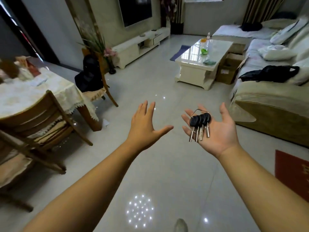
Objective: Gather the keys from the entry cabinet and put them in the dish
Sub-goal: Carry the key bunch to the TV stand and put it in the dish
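A bunch of keys (199,125) with black heads and silver blades, joined on a wire ring, lies on the upturned palm of my right hand (217,129). That hand is flat, fingers spread, held out over the tiled floor. My left hand (145,122) is stretched out beside it, palm down, fingers apart, holding nothing. A small green dish-like object (204,51) sits on the white coffee table (192,64) ahead; I cannot tell whether it is the dish. No entry cabinet is in view.
A dining table (33,92) with a lace cloth and wooden chairs (41,118) stands at the left. A beige sofa (267,104) with a black bag lines the right. A TV stand (133,46) is at the back. A red mat (292,171) lies at the right edge.
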`<state>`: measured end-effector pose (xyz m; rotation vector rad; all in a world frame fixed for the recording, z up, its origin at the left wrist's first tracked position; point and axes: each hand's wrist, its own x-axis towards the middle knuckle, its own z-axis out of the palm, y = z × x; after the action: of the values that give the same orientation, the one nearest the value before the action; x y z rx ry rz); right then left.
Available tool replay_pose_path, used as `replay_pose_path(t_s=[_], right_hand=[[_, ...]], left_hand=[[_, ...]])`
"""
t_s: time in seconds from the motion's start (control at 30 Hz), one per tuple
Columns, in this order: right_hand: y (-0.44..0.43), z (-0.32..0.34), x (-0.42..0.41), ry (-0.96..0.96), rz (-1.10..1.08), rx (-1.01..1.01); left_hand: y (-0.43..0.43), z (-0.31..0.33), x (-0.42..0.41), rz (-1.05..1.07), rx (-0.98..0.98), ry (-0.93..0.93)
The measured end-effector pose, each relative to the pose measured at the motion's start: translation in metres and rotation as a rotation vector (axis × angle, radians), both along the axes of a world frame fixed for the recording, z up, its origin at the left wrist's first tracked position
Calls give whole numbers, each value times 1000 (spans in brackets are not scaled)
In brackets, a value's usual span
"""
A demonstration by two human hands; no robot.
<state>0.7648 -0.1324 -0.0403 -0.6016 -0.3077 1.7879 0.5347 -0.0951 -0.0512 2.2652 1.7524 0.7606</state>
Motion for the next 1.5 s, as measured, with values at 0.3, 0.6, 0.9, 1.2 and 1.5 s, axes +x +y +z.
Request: replay_pose_path(t_s=[0.3,0.6,0.9,1.2,1.5], right_hand=[[178,7,-20,29,96,14],[365,10,-65,-10,92,31],[545,21,-103,-19,44,17],[738,4,-88,-9,42,26],[959,17,-40,23,69,24]], left_hand=[[153,12,-19,69,23,86],[352,-4,-63,62,24,40],[541,4,-107,33,42,81],[730,-12,-87,-17,12,103],[936,2,-40,-4,1,133]])
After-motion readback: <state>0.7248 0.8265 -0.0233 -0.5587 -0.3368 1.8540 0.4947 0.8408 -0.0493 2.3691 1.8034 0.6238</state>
